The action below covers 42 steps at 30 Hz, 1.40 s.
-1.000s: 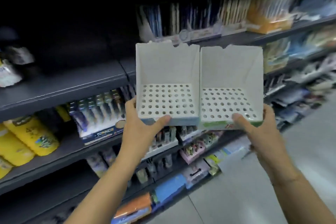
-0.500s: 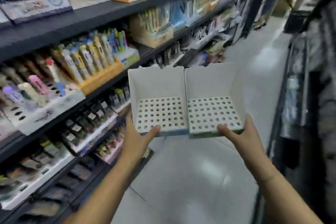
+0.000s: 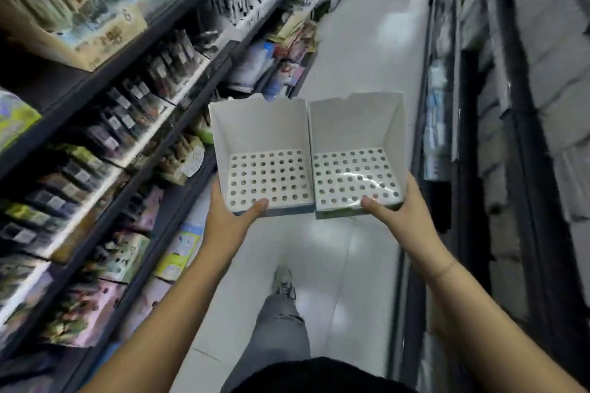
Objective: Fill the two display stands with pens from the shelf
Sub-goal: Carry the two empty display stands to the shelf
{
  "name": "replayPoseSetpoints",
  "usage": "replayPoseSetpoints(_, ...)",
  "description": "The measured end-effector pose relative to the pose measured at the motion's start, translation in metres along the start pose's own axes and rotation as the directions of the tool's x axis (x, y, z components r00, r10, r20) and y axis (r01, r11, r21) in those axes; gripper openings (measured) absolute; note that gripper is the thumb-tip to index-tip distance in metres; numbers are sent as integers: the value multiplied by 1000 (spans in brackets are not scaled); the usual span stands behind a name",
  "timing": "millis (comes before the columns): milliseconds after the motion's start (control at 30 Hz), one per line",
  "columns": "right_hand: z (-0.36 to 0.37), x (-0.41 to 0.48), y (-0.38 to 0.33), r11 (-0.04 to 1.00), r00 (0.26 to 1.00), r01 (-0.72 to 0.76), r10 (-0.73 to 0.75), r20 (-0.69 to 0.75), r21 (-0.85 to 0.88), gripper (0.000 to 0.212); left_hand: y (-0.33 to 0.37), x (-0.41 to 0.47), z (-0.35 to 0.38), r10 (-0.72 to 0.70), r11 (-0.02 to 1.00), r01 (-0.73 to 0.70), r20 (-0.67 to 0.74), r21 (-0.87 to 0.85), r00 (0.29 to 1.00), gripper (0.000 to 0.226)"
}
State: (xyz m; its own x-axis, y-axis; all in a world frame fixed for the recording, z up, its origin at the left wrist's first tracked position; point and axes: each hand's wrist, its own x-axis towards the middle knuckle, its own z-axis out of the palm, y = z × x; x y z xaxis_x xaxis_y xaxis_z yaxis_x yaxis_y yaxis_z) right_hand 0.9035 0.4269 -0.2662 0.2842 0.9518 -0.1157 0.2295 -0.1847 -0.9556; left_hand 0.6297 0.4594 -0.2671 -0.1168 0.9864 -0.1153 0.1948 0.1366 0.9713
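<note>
Stocked shelves (image 3: 178, 73), faced a second earlier, had swung to the aisle's left, while the left hand (image 3: 230, 220) clamped the empty left stand (image 3: 265, 137) and the right hand (image 3: 402, 217) the empty right stand (image 3: 357, 128), side by side, so filling evidently had not begun.

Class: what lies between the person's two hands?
In the head view: the left stand and right stand, empty, side by side, held by left hand and right hand.

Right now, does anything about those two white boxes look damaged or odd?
Yes, slightly. The top rear edges of the left stand and right stand are ragged, as if torn rather than cut. Otherwise both are held side by side in the left hand and right hand, every hole empty, nothing spilled.
</note>
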Motion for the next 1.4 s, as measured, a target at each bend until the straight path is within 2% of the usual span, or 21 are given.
replayPoseSetpoints(167, -8, 94, 13, 998, 998, -55, 55, -30, -2, 66, 0, 94, 45, -21, 999, 24, 92, -36, 996, 77)
replayPoseSetpoints(300, -18, 182, 11, 998, 994, -67, 66, -92, -2, 72, 15, 181, 89, -43, 999, 48, 144, -27, 989, 69)
replayPoseSetpoints(500, -45, 297, -9, 997, 983, -75, 80, -167, 36, 60, 58, 304, 159, -73, 997, 76, 242, -3, 968, 70)
replayPoseSetpoints(733, -96, 427, 1, 992, 960, -111, 121, -251, 55, 62, 80, 425, 261, -70, 997, 57, 332, 49, 941, 72)
replayPoseSetpoints(967, -180, 595, 12, 993, 966, -93, 107, -234, 71, 64, 118, 544, 403, -59, 997, 40, 300, 69, 952, 67)
replayPoseSetpoints(1167, -257, 732, -2, 994, 980, -104, 105, -167, 14, 61, 155, 639, 504, -86, 995, 68, 306, 68, 948, 84)
replayPoseSetpoints(1400, -291, 871, 4, 990, 979, -138, 139, -147, 17, 67, 179, 749, 590, -82, 996, 75, 271, 38, 959, 71)
